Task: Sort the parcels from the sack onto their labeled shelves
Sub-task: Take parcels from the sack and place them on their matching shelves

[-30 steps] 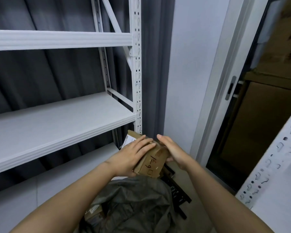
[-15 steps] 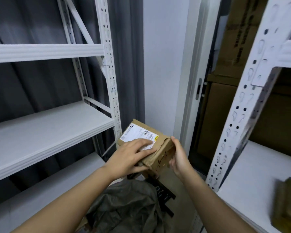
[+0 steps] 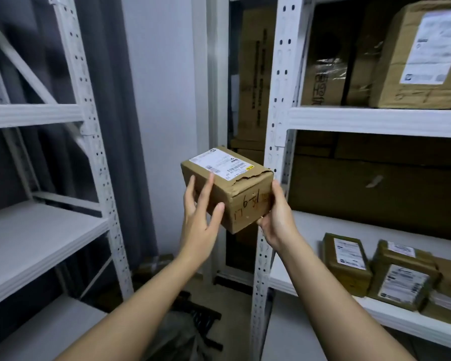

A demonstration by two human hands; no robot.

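A small brown cardboard parcel point(image 3: 235, 188) with a white label on top and handwritten marks on its near face is held in the air between both hands. My left hand point(image 3: 199, 220) presses its left side with fingers spread. My right hand point(image 3: 276, 217) grips its right lower corner. The parcel hovers just left of the right rack's upright post point(image 3: 274, 157). The grey-green sack point(image 3: 177, 337) lies on the floor below my arms, mostly hidden by them.
A white rack with bare shelves point(image 3: 37, 241) stands on the left. The right rack's lower shelf point(image 3: 310, 259) carries several small labeled parcels point(image 3: 346, 259); its upper shelf point(image 3: 375, 118) holds large boxes point(image 3: 422, 56). A black stool point(image 3: 201, 319) sits by the sack.
The view has swung right toward the right-hand rack. Both hands have lifted the parcel higher and farther from the sack, and its marked face now points at me.
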